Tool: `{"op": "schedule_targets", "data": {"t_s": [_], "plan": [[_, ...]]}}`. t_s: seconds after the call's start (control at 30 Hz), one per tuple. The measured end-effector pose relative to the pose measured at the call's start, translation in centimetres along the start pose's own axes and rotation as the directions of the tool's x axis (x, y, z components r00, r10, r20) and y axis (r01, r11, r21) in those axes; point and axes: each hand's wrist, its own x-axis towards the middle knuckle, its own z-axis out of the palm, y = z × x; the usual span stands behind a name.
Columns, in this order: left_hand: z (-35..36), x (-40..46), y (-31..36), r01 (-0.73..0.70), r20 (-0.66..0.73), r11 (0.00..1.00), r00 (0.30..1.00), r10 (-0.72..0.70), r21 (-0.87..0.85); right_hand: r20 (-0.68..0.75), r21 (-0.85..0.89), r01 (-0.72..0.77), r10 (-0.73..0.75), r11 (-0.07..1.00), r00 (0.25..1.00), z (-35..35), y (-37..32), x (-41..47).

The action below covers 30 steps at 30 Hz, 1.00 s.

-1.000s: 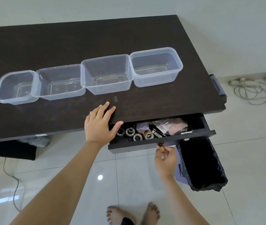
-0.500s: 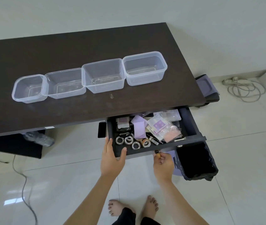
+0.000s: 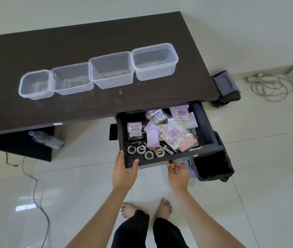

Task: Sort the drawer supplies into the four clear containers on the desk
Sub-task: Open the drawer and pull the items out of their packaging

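Observation:
Several clear containers stand in a row on the dark desk (image 3: 81,42): a small one (image 3: 35,85) at the left, then a wider one (image 3: 71,78), a deep one (image 3: 111,69) and the rightmost one (image 3: 155,60). All look empty. Below the desk's right end the drawer (image 3: 207,129) is pulled far out. It holds tape rolls (image 3: 141,149), purple sticky notes (image 3: 153,138), plastic packets (image 3: 173,133) and a pink packet (image 3: 187,144). My left hand (image 3: 123,171) grips the drawer's front left corner. My right hand (image 3: 178,172) pinches the small knob (image 3: 171,164) on the drawer front.
A bin lined with a black bag (image 3: 213,167) stands on the floor right of the drawer. A water bottle (image 3: 46,139) lies under the desk. A coiled white cable (image 3: 271,85) lies at the far right and a grey cord (image 3: 38,187) trails at the left. My bare feet (image 3: 163,208) stand on white tiles.
The drawer has slid much further out, showing more of its contents. My left hand left the desk edge and took the drawer's front corner. My right hand stayed on the knob.

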Motion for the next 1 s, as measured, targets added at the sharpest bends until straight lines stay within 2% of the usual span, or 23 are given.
{"op": "schedule_targets", "data": {"t_s": [0.5, 1.0], "plan": [[-0.1, -2.9, -1.4, 0.023, 0.011, 0.996, 1.0, -0.022, -0.086, 0.005, 0.005, -0.05, 0.05, 0.999, 0.999, -1.5, 0.5, -2.6], [0.3, -4.2, -1.3, 0.064, 0.047, 0.996, 0.997, -0.062, -0.056, 0.018, -0.011, -0.094, 0.094, 0.996, 0.995, -2.6, 1.1, -3.5]]}}
